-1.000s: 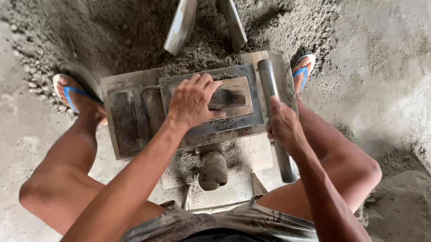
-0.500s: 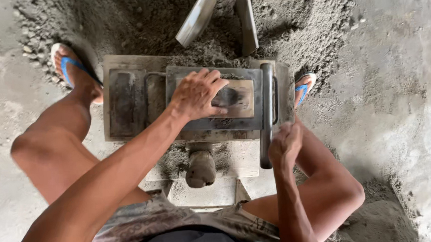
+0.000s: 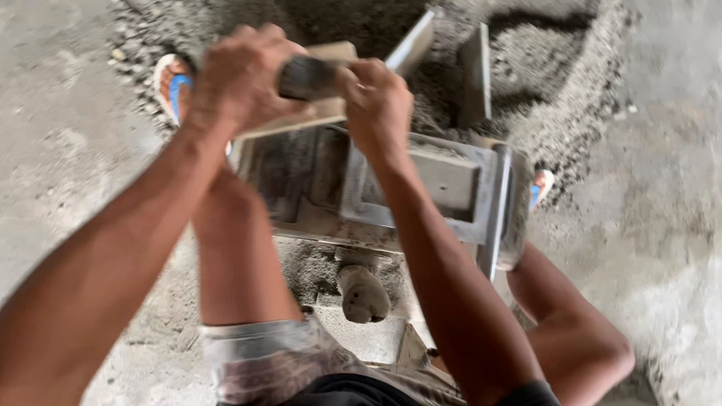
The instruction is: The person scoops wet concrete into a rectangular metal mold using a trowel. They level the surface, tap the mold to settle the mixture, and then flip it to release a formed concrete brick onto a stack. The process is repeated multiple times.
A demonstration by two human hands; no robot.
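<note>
Over the mould: a person stands astride a grey metal brick press (image 3: pixel 393 185) set on a concrete floor (image 3: pixel 59 159), both arms stretched forward and down.
Left hand: the left hand (image 3: pixel 238 78) is curled in a fist around one end of a dark bar handle (image 3: pixel 311 75), fingers pressed together and wrapped tight.
Right hand: the right hand (image 3: pixel 377 101) clamps the other end of the same handle, fingers likewise closed around it, knuckles up.
Handle: it lies crosswise to the body, its long axis running left to right between the two fists, above the far edge of the press; only its short middle shows.
Nearer hand: both grip it equally; neither leads.
Press: its open box sits just below and nearer the body than the hands, tilted in this blurred view.
Surroundings: a heap of damp grey sand mix (image 3: pixel 533 65) spreads beyond the press, two flat metal plates (image 3: pixel 473 72) standing in it; a blue sandal (image 3: pixel 173 85) peeks beside the left wrist.
</note>
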